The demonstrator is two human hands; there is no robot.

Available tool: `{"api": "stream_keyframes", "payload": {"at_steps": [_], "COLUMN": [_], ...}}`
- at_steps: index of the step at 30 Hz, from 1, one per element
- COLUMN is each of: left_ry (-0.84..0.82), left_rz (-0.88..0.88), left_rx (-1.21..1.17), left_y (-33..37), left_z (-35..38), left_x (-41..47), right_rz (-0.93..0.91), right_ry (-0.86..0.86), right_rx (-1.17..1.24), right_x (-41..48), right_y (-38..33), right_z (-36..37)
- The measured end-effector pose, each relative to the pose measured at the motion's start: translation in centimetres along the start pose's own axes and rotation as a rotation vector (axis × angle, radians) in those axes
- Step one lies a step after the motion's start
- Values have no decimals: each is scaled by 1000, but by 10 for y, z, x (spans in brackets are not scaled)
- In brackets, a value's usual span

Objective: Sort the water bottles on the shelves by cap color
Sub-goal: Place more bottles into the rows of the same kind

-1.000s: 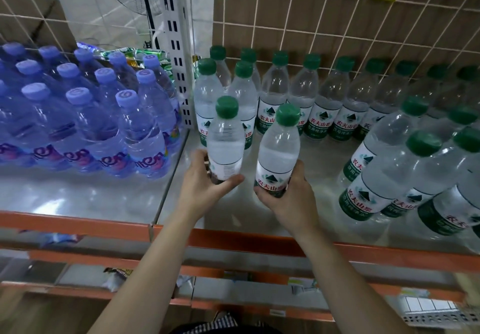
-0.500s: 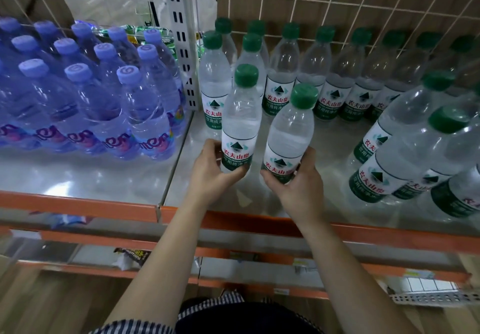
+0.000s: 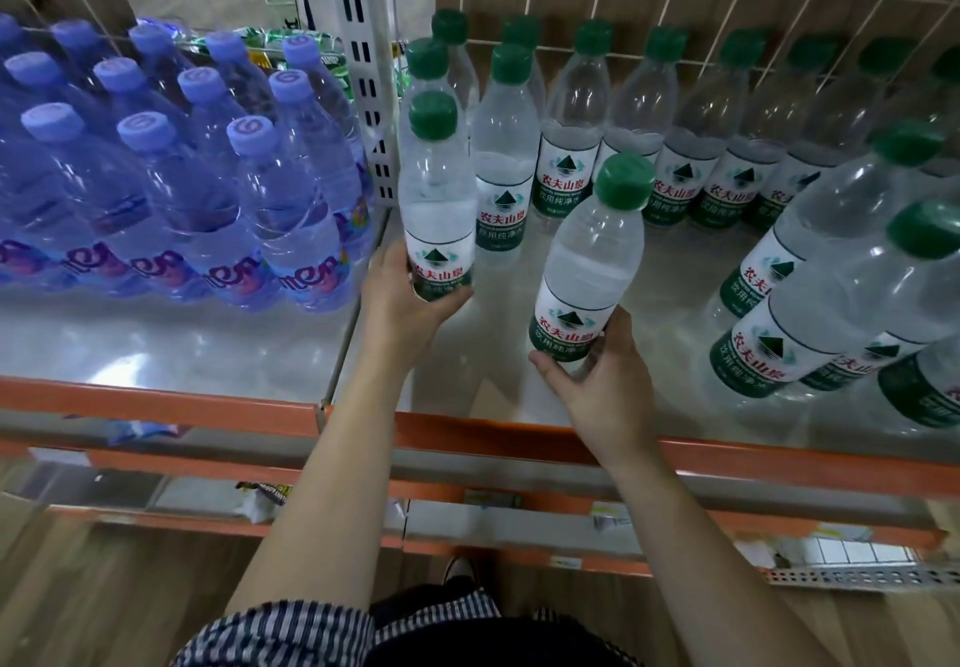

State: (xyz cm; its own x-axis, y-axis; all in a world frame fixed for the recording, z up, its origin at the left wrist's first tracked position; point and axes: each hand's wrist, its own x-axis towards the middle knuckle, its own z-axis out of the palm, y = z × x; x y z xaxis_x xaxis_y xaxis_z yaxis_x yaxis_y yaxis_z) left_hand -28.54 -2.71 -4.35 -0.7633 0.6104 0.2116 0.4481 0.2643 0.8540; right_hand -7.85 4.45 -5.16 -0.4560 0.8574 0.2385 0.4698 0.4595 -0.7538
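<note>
The left bottle [image 3: 435,199], green-capped and full, stands upright at the front of the leftmost green column, just beside the post [image 3: 363,69]. I cannot tell whether its base touches the shelf [image 3: 498,354]. The left hand [image 3: 402,305] grips it low, fingers [image 3: 453,298] curled round the label band with the thumb on the far side. The right bottle [image 3: 595,261], also green-capped, tilts with its cap to the right over the open middle of the bay and looks lifted clear. The right hand [image 3: 602,386] holds it at the very bottom, fingers [image 3: 621,321] wrapped round the label.

Both bottles look filled to the shoulder, so they are probably fairly heavy for one hand, and top-heavy when held this low. The thin clear walls should dent under a hard squeeze, and the glossy label is likely slick. A firmer hold would sit mid-body, on the waist above the label.

More green bottles [image 3: 566,147] line the back, and others [image 3: 810,271] appear to lean at the right. Purple bottles [image 3: 280,188] fill the bay left of the post.
</note>
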Motion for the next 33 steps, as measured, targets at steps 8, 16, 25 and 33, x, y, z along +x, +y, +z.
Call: {"api": "stream_keyframes", "payload": {"at_steps": [8, 16, 25, 33], "left_ry": [39, -37, -125, -70], "left_rz": [63, 15, 278, 310], "left_rx": [40, 112, 472, 462], "left_y": [-8, -5, -21, -25], "left_z": [-1, -9, -32, -31], "left_x": [9, -2, -71, -77], "right_rz": [-11, -9, -40, -71], "right_ry": [11, 5, -50, -49], "right_rx": [-27, -23, 54, 81], "right_x": [-2, 5, 46, 60], "right_y": [-2, -5, -25, -28], "right_z": [0, 6, 37, 54]}}
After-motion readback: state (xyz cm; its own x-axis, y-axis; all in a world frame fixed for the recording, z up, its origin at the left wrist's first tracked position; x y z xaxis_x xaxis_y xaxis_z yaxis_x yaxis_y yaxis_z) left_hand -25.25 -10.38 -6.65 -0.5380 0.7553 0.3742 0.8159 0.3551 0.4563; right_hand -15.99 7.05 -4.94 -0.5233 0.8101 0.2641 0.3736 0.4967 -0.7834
